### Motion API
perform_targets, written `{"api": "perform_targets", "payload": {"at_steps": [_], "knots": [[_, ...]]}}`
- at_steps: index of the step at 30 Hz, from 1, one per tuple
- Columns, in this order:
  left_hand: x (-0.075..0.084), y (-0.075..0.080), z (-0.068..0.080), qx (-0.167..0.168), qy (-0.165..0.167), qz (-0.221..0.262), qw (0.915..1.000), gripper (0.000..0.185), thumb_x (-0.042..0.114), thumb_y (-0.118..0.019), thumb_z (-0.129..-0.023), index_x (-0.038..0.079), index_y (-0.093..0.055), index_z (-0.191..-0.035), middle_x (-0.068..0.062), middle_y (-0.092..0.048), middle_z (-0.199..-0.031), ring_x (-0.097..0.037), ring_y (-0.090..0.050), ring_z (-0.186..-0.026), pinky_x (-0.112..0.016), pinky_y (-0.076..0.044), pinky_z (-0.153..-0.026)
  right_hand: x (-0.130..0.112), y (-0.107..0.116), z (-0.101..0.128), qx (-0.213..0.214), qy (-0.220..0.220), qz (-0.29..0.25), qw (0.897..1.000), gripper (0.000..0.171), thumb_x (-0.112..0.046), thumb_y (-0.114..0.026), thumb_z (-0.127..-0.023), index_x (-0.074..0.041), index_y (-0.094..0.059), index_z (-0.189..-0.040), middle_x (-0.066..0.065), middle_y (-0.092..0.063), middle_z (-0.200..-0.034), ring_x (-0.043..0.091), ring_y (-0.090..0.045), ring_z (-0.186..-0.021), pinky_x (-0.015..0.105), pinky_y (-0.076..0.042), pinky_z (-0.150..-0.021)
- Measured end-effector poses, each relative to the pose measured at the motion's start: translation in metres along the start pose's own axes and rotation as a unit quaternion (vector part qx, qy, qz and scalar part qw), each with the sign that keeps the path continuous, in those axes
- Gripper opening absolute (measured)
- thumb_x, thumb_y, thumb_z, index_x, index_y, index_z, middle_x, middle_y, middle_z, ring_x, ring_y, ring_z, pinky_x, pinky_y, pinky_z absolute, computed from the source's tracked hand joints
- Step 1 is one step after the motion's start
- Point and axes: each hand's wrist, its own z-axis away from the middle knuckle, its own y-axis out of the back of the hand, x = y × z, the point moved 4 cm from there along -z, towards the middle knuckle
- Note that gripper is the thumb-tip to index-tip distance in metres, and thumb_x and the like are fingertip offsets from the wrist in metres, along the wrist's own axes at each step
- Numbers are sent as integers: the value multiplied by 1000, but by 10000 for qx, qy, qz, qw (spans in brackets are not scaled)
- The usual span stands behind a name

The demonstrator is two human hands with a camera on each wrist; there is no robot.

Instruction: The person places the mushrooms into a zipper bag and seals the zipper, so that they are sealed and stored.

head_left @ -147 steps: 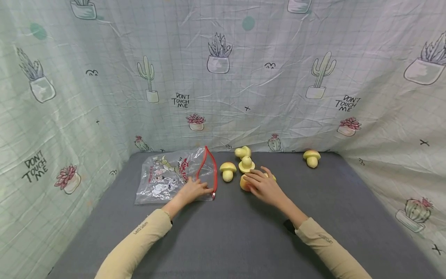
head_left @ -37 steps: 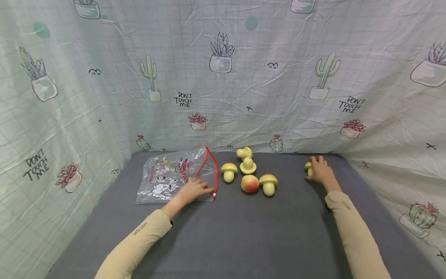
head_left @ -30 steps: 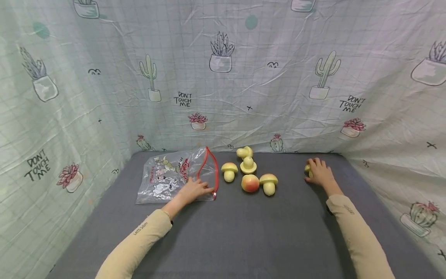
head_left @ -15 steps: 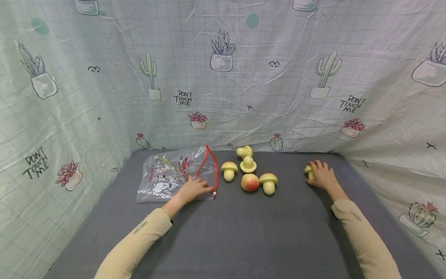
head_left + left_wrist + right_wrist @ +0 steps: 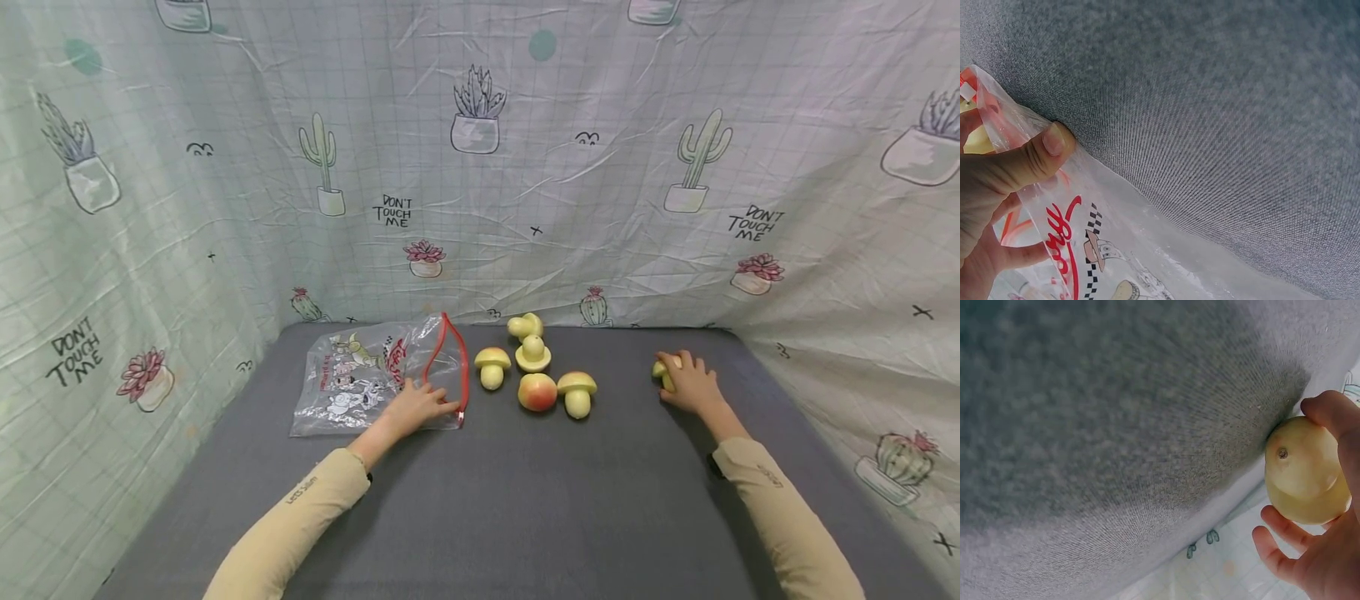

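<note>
Left side: the left hand (image 5: pixel 417 407) pinches the near edge of the clear printed zip bag (image 5: pixel 360 379), thumb (image 5: pixel 1054 140) over the film just beside the red zipper track (image 5: pixel 463 371). The bag lies flat on the grey table (image 5: pixel 525 500), mouth facing right.

Centre: three yellow mushrooms (image 5: pixel 492 367) and a peach (image 5: pixel 537 392) sit clustered just right of the bag mouth, with a fourth mushroom (image 5: pixel 577 392) touching or nearly touching the peach — contact cannot be confirmed.

Right side: the right hand (image 5: pixel 690 385) is curled round a separate yellow mushroom (image 5: pixel 1302 469), well apart from the cluster, near the back right of the table by the cactus-print cloth (image 5: pixel 825 250).

Risks, as judged: the mushroom looks smooth and rounded, held mainly by fingertips — a loose grasp could let it roll away. The pinch is shallow; the bag mouth may collapse and block entry.
</note>
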Motion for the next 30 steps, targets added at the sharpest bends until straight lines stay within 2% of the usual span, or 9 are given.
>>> {"api": "perform_targets", "payload": {"at_steps": [11,22,30], "knots": [[0,-3,-1,-187,-22,-17,9998,40,15,-40,-80,35,-55,-112,3,-57,-97,-19,-57,-81,-43,-49,-64,-6,6,7,262,166,-11,9995,73,-25,-67,-74,0,-29,-131,28,-35,-125,47,-39,-103,58,-36,-70],[0,-3,-2,-103,-60,-3,9999,40,15,-42,-78,35,-56,-111,3,-58,-96,-19,-56,-79,-43,-48,-63,-15,11,17,744,533,-124,9957,71,-27,-70,-71,-2,-34,-127,26,-39,-121,44,-43,-100,56,-37,-68],[0,-1,-2,-135,-59,21,9999,41,14,-44,-78,34,-56,-112,2,-58,-97,-19,-57,-80,-43,-48,-64,-30,17,26,1077,770,-293,9908,70,-27,-71,-70,-4,-38,-127,26,-41,-117,42,-45,-97,53,-37,-66]]}}
